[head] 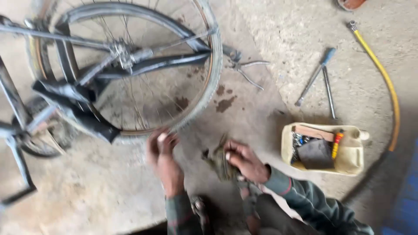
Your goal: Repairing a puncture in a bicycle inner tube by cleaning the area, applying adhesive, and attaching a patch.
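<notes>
A bicycle lies upturned on the concrete floor, its wheel [204,93] filling the upper left. My left hand [163,161] reaches up to the bottom of the tyre, fingers curled at the rim. My right hand [244,161] grips a dirty brownish rag [220,163] just right of the left hand, low in the middle. The picture is blurred by motion, so finger detail is hard to make out.
A cut-open yellowish container [355,159] with small tools and parts sits at the right. A blue-handled screwdriver [314,76] and a metal rod [329,93] lie above it. Pliers [246,69] rest by the tyre. A yellow hose [385,78] curves along the right.
</notes>
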